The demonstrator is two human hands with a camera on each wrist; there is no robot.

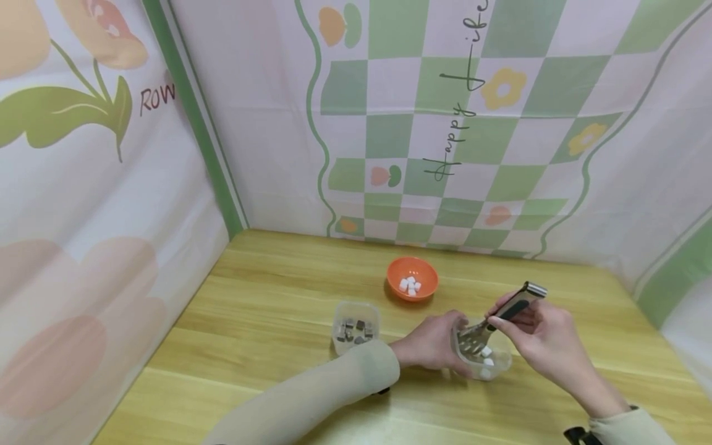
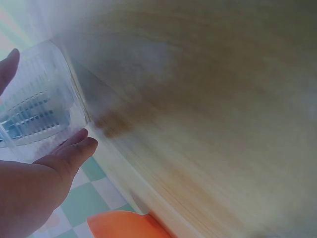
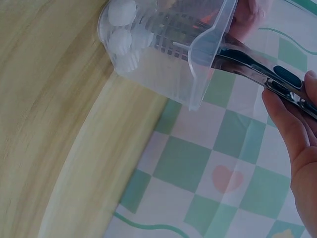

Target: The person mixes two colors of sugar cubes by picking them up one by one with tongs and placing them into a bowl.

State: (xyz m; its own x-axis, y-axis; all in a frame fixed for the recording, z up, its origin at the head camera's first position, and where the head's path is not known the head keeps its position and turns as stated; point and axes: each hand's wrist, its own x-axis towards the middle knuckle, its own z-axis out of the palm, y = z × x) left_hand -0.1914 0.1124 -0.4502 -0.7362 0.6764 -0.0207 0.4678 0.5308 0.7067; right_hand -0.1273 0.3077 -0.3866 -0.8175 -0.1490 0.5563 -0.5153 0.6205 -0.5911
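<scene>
Right hand [image 1: 547,340] grips tongs [image 1: 514,310], left hand [image 1: 432,343] a tub [image 3: 166,79] (white cubes [image 1: 488,362] inside).

Head view's nicely bright, soft even light, with tiny glints inside the bowl [image 1: 399,273]. Shadow at the bowl's base is faint, and the table [image 1: 261,321] has a pale sheen nearer the camera than the bowl. Right of the bowl, the tongs [image 1: 514,307] catch a hard metal highlight. The curtain [image 1: 67,204] far left of the bowl looks stretched, wide-lens style. Left wrist view's way dimmer (kinda murky, honestly): table above the bowl is a blurry smear, with bright haze up and left. Right wrist view's dullish and slightly hazy too.
</scene>
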